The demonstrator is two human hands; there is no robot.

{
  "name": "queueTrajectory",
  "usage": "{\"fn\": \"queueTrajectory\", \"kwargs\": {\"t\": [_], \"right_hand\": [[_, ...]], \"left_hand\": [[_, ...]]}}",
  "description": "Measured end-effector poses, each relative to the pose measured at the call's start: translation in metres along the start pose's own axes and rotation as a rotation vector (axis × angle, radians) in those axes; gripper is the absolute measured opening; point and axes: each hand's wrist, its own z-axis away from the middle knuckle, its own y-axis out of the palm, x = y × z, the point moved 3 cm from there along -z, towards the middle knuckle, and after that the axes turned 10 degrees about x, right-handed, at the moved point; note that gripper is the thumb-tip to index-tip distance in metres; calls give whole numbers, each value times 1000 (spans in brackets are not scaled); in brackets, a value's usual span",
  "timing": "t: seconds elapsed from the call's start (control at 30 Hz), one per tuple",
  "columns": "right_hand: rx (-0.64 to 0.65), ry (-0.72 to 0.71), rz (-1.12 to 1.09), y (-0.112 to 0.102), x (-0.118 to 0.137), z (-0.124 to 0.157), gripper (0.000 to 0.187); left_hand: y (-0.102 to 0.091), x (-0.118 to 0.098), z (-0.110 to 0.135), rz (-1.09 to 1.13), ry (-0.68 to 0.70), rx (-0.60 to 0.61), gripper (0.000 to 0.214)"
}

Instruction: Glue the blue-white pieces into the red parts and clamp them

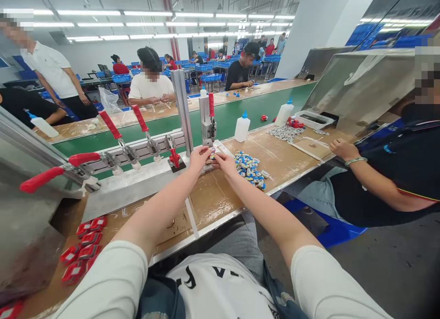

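Note:
Both my hands reach forward to the base of a small upright press [207,119] with a red handle. My left hand [199,157] and my right hand [225,163] pinch a small part [212,153] between their fingertips, right under the press. A heap of small blue and white parts [250,168] lies just right of my right hand on the brown workbench [213,195]. A metal fixture [130,174] carrying several red-handled toggle clamps [137,122] runs to the left of my left hand.
Red flat parts [84,245] are stacked at the bench's near left. White glue bottles [242,126] stand by the green conveyor belt [240,110]. A seated person's hand [343,149] rests on the bench at right, near a pile of grey parts [285,133]. Other workers sit across the belt.

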Motion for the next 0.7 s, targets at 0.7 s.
{"fn": "queueTrajectory", "kwargs": {"t": [0.7], "right_hand": [[-45, -565, 714, 13, 141, -74, 61]], "left_hand": [[-1, 25, -76, -238, 77, -32, 44]]}}
